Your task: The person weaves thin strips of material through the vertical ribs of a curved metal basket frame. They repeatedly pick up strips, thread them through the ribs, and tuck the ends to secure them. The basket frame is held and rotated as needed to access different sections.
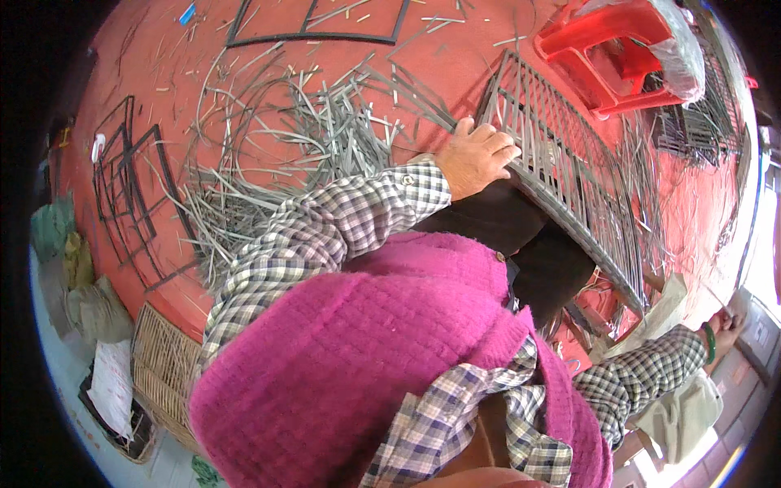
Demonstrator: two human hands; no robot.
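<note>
Red floor [171,77] spreads all round L hand [480,159], littered w/ offcuts on the far side of the grip. Magenta vest [350,342], worn over a checked shirt [313,224], fills the near side, just below the grip. The rack [569,179], grey & slatted, runs from the grip out to the R & back toward the wearer, its near rail slanting past dark trousers [496,215] just under the hand. Loose strips [325,134], silver-grey, lie in a big tangle L of the grip; more strands trail past the rack's far side, R of the grip. Dark frames [168,168] sit well L of it; another, the far frame [313,37], lies beyond the tangle, up & L. Red stool [610,57], tipped over w/ clear plastic on it, is up & R of the grip, beyond the rack. Wicker piece [167,366], tan, is well down & L; pale cloth [675,415] well down & R. L hand itself: fingers bent over the rack's near rail at its upper end, clamped on it. R hand [722,332], well down & R of that grip, reaches out past the rack nr bright glare; can't tell if its fingers are apart or together. Green bangle [710,343] rings the R wrist. Blue scrap [187,14], far up & L of the grip.
</note>
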